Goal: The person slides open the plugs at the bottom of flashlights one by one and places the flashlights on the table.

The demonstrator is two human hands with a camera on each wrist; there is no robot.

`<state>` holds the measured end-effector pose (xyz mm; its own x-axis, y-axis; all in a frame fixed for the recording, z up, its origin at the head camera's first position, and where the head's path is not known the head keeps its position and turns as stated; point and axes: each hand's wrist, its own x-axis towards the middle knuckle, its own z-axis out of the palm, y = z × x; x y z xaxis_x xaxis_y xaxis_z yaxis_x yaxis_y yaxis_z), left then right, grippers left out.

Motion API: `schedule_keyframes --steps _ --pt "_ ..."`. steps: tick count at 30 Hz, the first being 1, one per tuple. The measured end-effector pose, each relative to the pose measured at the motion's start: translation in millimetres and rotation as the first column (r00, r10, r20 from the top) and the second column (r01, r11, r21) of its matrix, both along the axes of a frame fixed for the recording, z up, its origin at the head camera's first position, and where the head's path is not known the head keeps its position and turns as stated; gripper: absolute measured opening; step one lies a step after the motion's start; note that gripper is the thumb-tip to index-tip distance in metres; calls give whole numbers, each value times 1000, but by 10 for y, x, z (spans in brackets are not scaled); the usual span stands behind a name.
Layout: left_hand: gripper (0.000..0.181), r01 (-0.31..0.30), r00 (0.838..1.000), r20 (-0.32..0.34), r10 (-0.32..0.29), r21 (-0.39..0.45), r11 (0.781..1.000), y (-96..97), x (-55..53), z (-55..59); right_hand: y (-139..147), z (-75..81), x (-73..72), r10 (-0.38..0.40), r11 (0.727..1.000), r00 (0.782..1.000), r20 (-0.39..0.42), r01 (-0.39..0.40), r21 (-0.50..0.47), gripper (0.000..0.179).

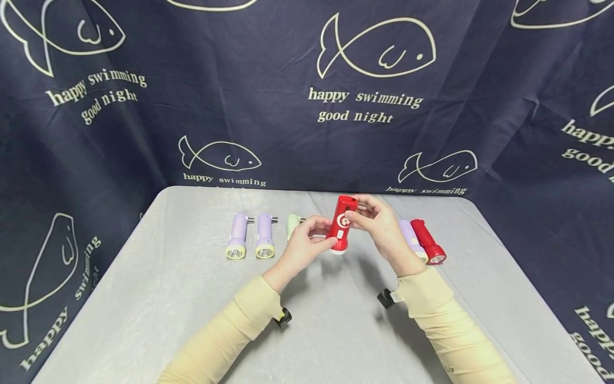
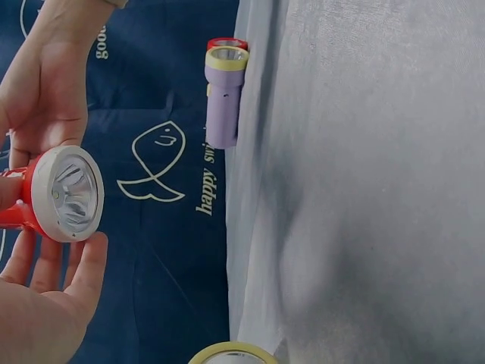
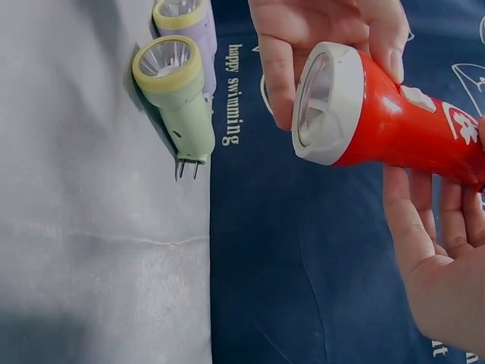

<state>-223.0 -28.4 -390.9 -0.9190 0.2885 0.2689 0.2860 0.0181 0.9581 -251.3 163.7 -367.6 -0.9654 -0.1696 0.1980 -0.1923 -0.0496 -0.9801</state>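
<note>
Both hands hold a red flashlight above the table, its lens end pointing down and its body slightly tilted. It has a white rim, a white switch and a white flower emblem. My left hand grips it near the lens end, thumb on the near side. Higher up, by the tail end, my right hand pinches it between thumb and fingers. The left wrist view looks into its reflector. From the right wrist, the red body lies across the fingers of both hands.
Two purple flashlights with yellow rims and plug prongs lie left on the grey table. Beside them is a green flashlight, partly behind my left hand in the head view. Right lie another purple flashlight and a red one. A dark curtain hangs behind.
</note>
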Motion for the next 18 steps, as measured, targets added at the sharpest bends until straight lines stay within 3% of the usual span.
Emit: schedule_keyframes --steps 10,15,18 --pt "31 -2 1000 3 2 -30 1000 11 44 45 -17 -14 10 1 1000 1000 26 0 -24 31" --pt "31 -35 997 62 38 -40 999 30 68 62 -17 -51 0 11 999 999 48 -9 -34 33" --pt "33 -57 993 102 59 -24 998 56 -8 -60 -13 -75 -1 21 998 998 63 -17 -55 32"
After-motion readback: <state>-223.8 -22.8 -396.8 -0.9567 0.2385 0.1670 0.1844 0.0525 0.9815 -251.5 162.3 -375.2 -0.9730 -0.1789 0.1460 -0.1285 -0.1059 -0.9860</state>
